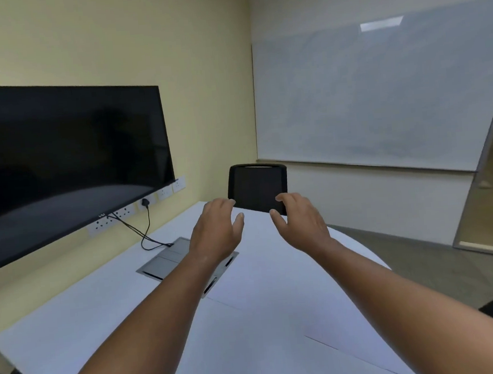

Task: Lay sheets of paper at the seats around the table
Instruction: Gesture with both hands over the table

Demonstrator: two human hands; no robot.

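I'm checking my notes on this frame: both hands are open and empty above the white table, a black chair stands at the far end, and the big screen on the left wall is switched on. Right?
Not quite. In the head view the screen is dark, showing no picture. The rest holds: the left hand and right hand are open and empty above the white table, and the black chair stands at the far end.

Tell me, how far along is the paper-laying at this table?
Partly done, it seems. Two white sheets of paper already lie on the white table: one mid-table and one at the near edge. Both hands, left and right, are open and empty, reaching toward the black chair. No separate sheet shows at that seat.
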